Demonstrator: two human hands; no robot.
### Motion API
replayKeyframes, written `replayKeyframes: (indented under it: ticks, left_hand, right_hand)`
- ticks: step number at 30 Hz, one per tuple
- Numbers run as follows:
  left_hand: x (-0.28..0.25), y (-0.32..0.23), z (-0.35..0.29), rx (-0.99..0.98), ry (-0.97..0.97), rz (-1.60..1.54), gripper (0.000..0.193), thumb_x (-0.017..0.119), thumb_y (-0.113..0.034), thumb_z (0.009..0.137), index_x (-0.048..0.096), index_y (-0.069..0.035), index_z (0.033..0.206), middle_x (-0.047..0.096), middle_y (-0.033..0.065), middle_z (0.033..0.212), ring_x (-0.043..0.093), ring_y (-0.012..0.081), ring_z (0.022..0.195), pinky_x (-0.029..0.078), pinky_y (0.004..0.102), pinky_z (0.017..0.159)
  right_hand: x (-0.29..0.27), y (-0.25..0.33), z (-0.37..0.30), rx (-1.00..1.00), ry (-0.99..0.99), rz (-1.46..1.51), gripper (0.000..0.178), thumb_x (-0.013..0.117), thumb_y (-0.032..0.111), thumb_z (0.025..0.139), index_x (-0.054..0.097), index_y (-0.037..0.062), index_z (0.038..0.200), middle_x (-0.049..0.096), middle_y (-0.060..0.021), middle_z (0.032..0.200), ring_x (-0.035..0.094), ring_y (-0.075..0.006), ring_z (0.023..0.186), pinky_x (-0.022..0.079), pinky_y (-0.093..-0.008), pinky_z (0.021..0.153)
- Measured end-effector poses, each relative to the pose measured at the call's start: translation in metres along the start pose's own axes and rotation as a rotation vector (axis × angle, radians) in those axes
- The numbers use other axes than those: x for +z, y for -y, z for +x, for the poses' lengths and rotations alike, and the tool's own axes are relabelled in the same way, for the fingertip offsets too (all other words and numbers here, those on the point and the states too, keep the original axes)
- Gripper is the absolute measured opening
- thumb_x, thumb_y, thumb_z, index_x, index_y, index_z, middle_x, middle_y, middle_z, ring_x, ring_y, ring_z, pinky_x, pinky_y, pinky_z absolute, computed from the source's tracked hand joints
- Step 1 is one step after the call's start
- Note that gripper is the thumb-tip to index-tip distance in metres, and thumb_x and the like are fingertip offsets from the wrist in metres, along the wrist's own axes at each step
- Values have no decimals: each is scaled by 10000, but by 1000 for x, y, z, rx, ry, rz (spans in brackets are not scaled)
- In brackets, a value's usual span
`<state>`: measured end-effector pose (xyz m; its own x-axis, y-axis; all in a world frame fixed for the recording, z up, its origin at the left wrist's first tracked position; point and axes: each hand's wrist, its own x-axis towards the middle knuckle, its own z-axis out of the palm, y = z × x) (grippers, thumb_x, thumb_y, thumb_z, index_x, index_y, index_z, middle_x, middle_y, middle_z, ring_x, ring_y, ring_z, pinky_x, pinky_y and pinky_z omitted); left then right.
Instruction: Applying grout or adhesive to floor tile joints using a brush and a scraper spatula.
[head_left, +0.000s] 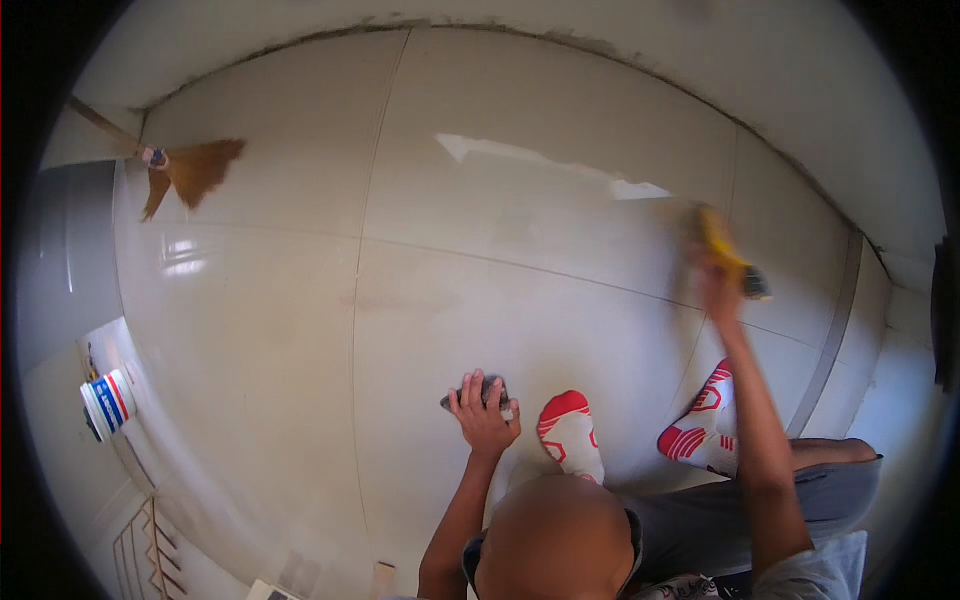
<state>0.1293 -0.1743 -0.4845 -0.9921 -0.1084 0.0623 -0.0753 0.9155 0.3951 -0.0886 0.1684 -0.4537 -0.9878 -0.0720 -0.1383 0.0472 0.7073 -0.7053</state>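
My right hand (722, 292) is wrapped around a yellow hand tool (718, 235) with a dark end. The tool is held at the tiled floor on the right, and motion blur hides its exact kind. My left hand (487, 422) rests lower down near the middle, its fingers curled over a dark grey cloth-like pad (495, 390) on the floor. Parts of the pad stick out on both sides of the fingers. Between my arms are my feet in white and red socks (568, 430).
A straw broom (205, 172) leans at the upper left. Below it stands a white bucket (108, 402) with blue and red bands. A metal rack (150, 550) is at the lower left, near a small wooden piece (383, 578). Walls edge the pale tiled floor (480, 300).
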Motion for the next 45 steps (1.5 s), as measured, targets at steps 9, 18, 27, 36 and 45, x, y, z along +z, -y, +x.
replayKeyframes:
  ticks: [9,18,27,36,45]
  left_hand:
    - [11,-14,-4,46,15,-21,452,545,-245,776,425,-72,1176,373,196,1290,335,366,1213,186,582,990]
    - [12,3,-8,-24,29,-59,412,566,-261,775,474,-93,1139,398,167,1276,350,353,1205,203,573,992]
    - [1,-5,2,51,11,-7,440,529,-220,784,420,-64,1180,368,203,1298,327,371,1221,188,573,998]
    - [18,2,-7,20,39,3,443,528,-249,784,425,-80,1180,370,191,1296,319,360,1223,167,562,1008]
    - [-3,1,-3,8,-25,-6,469,566,-248,773,438,-129,1208,389,160,1305,351,329,1223,211,558,997]
  right_hand:
    - [215,133,-11,4,-108,-197,461,613,112,675,475,-40,1088,554,-191,1006,550,-303,923,468,-412,739]
    - [187,260,20,-171,183,648,505,524,188,799,392,40,1263,563,-170,1081,569,-320,911,440,-408,822]
    - [-50,-49,-58,609,-638,-581,422,516,359,818,546,-11,1018,625,-197,889,599,-369,814,463,-407,698]
    - [223,254,3,-46,493,298,518,556,111,702,415,89,1200,550,-179,964,541,-371,912,446,-441,774]
    - [6,47,-45,420,-194,-30,347,477,268,896,494,61,1173,573,-60,996,563,-174,810,466,-316,736]
